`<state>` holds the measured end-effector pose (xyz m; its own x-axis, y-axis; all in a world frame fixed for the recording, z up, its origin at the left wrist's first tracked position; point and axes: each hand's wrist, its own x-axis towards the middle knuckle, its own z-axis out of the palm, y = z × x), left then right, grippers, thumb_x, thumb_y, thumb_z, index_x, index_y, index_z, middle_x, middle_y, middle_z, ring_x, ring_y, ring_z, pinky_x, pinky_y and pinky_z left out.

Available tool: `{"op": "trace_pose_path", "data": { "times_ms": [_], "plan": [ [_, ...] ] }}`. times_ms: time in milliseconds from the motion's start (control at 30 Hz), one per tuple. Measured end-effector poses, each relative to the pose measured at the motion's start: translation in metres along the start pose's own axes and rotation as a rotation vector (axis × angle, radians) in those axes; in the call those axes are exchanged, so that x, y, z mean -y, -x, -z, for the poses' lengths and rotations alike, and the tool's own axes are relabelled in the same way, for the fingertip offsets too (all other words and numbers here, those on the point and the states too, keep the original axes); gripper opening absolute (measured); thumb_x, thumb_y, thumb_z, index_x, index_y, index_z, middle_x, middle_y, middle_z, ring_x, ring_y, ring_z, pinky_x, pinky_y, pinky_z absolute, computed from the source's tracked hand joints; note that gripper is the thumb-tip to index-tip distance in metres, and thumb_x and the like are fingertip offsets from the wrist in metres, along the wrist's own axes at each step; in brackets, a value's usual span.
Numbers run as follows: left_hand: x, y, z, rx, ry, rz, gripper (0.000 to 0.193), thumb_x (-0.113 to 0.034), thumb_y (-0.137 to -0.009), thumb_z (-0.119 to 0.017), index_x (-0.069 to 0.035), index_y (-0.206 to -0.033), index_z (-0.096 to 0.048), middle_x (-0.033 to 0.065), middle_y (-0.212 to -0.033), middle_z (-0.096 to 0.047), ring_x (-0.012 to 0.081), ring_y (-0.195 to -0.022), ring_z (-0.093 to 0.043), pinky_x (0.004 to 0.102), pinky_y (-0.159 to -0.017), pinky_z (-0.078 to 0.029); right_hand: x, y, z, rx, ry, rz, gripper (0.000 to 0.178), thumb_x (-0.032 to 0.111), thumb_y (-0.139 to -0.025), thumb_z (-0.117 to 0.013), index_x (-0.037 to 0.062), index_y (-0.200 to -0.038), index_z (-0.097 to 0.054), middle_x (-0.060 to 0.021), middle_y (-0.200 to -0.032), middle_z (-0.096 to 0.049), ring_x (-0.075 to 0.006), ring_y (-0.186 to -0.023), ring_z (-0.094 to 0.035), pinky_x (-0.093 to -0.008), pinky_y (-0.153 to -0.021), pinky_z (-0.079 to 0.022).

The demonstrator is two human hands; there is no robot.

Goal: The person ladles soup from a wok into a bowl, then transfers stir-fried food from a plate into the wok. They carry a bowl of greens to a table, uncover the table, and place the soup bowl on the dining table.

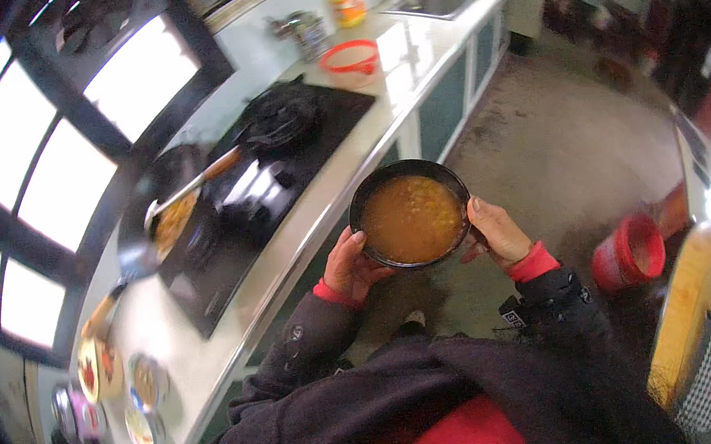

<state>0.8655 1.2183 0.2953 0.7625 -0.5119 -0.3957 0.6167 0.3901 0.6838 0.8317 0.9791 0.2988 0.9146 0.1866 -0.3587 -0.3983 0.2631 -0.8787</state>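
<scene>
Between my two hands I hold a black bowl [359, 206] of brown soup [408, 220] with pale yellowish bits gathered toward its right side. My left hand [350, 265] grips the bowl's lower left rim, thumb on the edge. On the right side, my right hand [497, 229] has its thumb at the rim and its fingers partly hidden beneath. The bowl is in front of my body, over the floor beside the counter. To its left, a wok [197, 232] on the black hob [307, 188] contains yellowish food, with a wooden-handled spatula [196, 185] lying across it.
The white counter [154, 313] runs along my left, with small bowls [146, 381] at its near end. Farther off are a red-rimmed strainer [350, 58], a yellow tub [346, 3] and a sink [433, 5]. A red bucket [628, 252] and a round wooden table [705, 285] stand on my right.
</scene>
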Motion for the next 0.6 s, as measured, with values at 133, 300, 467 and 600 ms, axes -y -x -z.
{"op": "trace_pose_path", "data": {
  "times_ms": [133, 300, 467, 600],
  "plan": [
    [0.013, -0.074, -0.014, 0.130, 0.051, 0.167, 0.046, -0.031, -0.078, -0.045, -0.013, -0.119, -0.034, 0.0079, -0.111, -0.048, 0.0221, -0.092, -0.053, 0.0381, -0.073, -0.045, 0.005, 0.002, 0.040, -0.232, -0.070, 0.007, 0.053, 0.046, -0.082, -0.041, 0.0103, -0.121, -0.036, -0.0016, -0.096, -0.052, -0.0095, -0.066, -0.053, -0.0251, -0.050, -0.048],
    [0.023, -0.173, -0.039, 0.353, -0.091, 0.189, 0.045, -0.032, -0.077, -0.046, -0.014, -0.116, -0.036, 0.0055, -0.110, -0.048, 0.0235, -0.095, -0.051, 0.0401, -0.071, -0.043, 0.011, -0.015, 0.098, -0.474, -0.136, 0.129, 0.053, 0.041, -0.082, -0.046, 0.0116, -0.125, -0.033, -0.0004, -0.096, -0.052, -0.0084, -0.067, -0.053, -0.0254, -0.054, -0.048],
    [0.036, -0.265, -0.079, 0.409, -0.182, 0.274, 0.040, -0.026, -0.078, -0.047, -0.016, -0.115, -0.037, 0.0044, -0.112, -0.045, 0.0231, -0.099, -0.048, 0.0400, -0.070, -0.045, 0.016, -0.033, 0.150, -0.691, -0.222, 0.201, 0.051, 0.040, -0.082, -0.046, 0.0121, -0.122, -0.035, -0.0005, -0.095, -0.052, -0.0101, -0.069, -0.054, -0.0260, -0.054, -0.049],
    [0.047, -0.324, -0.107, 0.425, -0.057, 0.419, 0.038, -0.021, -0.078, -0.049, -0.015, -0.114, -0.038, 0.0052, -0.112, -0.045, 0.0240, -0.099, -0.048, 0.0432, -0.074, -0.045, 0.022, -0.047, 0.196, -0.802, -0.237, 0.180, 0.050, 0.041, -0.082, -0.046, 0.0104, -0.120, -0.035, -0.0010, -0.095, -0.052, -0.0110, -0.069, -0.055, -0.0257, -0.054, -0.048]
  ]
}}
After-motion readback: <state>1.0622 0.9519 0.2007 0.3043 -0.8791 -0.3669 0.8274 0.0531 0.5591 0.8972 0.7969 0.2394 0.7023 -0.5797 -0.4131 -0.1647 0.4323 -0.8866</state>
